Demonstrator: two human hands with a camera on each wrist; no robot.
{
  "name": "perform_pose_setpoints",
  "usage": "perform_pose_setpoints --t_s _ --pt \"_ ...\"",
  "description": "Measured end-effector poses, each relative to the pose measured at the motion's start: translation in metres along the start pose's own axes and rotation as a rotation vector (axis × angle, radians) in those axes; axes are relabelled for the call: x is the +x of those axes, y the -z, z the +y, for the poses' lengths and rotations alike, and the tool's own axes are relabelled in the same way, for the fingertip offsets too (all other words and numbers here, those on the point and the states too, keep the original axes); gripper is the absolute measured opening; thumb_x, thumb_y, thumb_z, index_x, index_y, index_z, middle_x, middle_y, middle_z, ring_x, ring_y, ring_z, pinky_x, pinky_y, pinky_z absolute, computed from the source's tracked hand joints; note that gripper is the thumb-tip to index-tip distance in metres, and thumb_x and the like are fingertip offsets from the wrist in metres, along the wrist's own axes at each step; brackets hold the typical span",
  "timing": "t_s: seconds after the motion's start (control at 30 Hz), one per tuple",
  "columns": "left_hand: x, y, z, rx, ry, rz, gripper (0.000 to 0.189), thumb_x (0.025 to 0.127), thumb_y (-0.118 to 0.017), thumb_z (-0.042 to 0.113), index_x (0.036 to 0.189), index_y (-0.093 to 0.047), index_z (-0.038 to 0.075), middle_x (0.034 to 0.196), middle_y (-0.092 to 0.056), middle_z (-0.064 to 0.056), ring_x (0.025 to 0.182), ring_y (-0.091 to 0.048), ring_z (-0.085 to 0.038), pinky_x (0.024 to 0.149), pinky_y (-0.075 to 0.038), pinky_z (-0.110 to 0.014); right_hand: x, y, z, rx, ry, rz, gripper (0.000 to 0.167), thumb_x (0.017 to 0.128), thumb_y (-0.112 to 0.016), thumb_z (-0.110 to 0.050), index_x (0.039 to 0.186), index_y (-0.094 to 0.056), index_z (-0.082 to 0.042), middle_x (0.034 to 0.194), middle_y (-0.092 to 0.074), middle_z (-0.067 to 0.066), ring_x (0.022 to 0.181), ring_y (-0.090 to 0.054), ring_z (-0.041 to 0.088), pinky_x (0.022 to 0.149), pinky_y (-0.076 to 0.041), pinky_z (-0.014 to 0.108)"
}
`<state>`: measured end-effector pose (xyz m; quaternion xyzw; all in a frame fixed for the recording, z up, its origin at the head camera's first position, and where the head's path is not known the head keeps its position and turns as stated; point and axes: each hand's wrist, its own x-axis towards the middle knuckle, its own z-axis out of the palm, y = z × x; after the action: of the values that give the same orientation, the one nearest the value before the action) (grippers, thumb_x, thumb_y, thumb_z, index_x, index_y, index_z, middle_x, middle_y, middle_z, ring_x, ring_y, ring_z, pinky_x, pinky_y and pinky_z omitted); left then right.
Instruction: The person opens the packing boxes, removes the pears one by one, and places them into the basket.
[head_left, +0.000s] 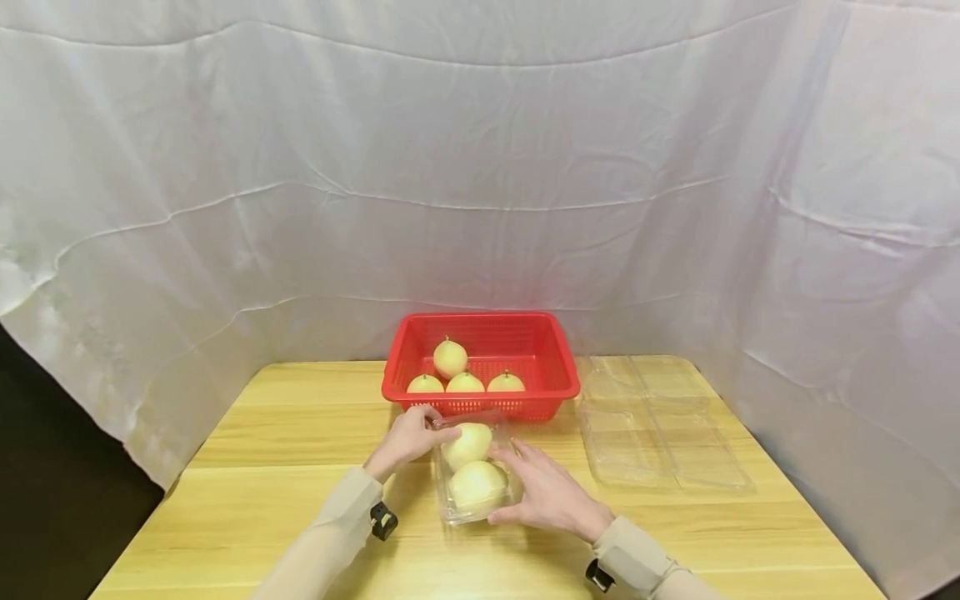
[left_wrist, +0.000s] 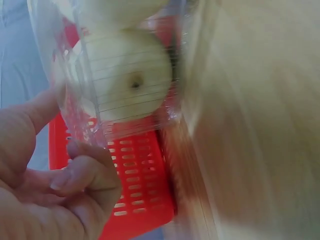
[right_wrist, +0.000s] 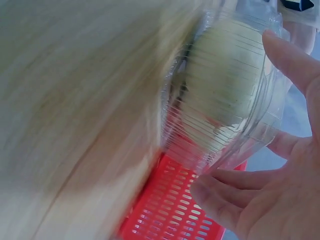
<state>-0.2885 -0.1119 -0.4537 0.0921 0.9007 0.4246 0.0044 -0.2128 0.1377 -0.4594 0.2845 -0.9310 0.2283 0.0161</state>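
A clear plastic clamshell box (head_left: 467, 518) holds two pale yellow pears, the far pear (head_left: 469, 443) and the near pear (head_left: 477, 485). My left hand (head_left: 408, 438) grips the box's far left corner between thumb and curled fingers. On the other side my right hand (head_left: 551, 492) holds the right edge, its thumb by the near corner and its fingers along the side. The left wrist view shows a pear (left_wrist: 125, 82) through the ribbed plastic. In the right wrist view the thumb (right_wrist: 290, 57) lies on the box's rim. Whether the lid is fastened I cannot tell.
Right behind the box stands a red slotted basket (head_left: 551, 392) with several pears (head_left: 450, 359) in it. Clear plastic boxes (head_left: 660, 425) lie on the right part of the wooden table (head_left: 285, 500). Pale cloth (head_left: 480, 167) hangs around the back and sides.
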Motion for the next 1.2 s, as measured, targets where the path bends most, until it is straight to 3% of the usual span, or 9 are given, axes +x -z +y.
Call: perform_pose_setpoints --t_s 0.17,0.47,0.97,1.07,1.2 --pt "0.0013 0.0006 0.0027 -0.045 0.044 -0.025 0.039 0.079 -0.081 0.029 0.096 -0.060 0.002 0.083 -0.056 -0.005 0.075 -0.052 -0.018 0.063 -0.042 -0.027 -0.0002 -0.0022 -0.0012 0.003 0.000 0.020 0.086 0.071 -0.079 -0.057 0.142 -0.050 -0.019 0.147 -0.041 0.029 0.134 -0.042 0.048 0.098 -0.039 0.070" --pt "0.0023 -0.0023 0.0023 -0.085 0.051 -0.021 0.039 0.080 -0.081 0.025 0.100 -0.059 0.000 0.082 -0.053 -0.005 0.075 -0.050 -0.018 0.063 -0.041 -0.026 -0.0001 -0.0042 -0.0013 -0.011 0.003 0.048 0.085 0.070 -0.080 -0.057 0.140 -0.054 -0.015 0.144 -0.044 0.030 0.130 -0.047 0.048 0.098 -0.041 0.067" --pt "0.0029 -0.0067 -0.0040 -0.182 0.062 -0.028 0.035 0.082 -0.079 0.019 0.102 -0.058 -0.001 0.074 -0.051 -0.002 0.060 -0.045 -0.011 0.051 -0.036 -0.022 0.0017 -0.0065 0.0023 -0.008 0.009 0.051 0.087 0.069 -0.080 -0.058 0.139 -0.055 -0.013 0.143 -0.044 0.033 0.124 -0.053 0.048 0.094 -0.049 0.059" --pt "0.0050 -0.0047 -0.0043 -0.239 0.098 -0.068 0.029 0.082 -0.079 0.016 0.095 -0.059 0.000 0.067 -0.051 0.000 0.050 -0.041 -0.008 0.045 -0.033 -0.020 0.0021 -0.0063 0.0029 -0.011 0.012 0.049 0.087 0.069 -0.080 -0.058 0.139 -0.055 -0.013 0.143 -0.044 0.034 0.123 -0.054 0.048 0.094 -0.049 0.058" --pt "0.0098 -0.0008 -0.0027 -0.250 0.114 -0.100 0.030 0.081 -0.081 0.018 0.068 -0.056 0.007 0.052 -0.043 0.005 0.042 -0.035 -0.006 0.042 -0.031 -0.020 0.0027 -0.0054 0.0029 -0.015 0.010 0.044 0.087 0.069 -0.080 -0.057 0.140 -0.054 -0.013 0.143 -0.043 0.035 0.122 -0.054 0.049 0.094 -0.049 0.058"
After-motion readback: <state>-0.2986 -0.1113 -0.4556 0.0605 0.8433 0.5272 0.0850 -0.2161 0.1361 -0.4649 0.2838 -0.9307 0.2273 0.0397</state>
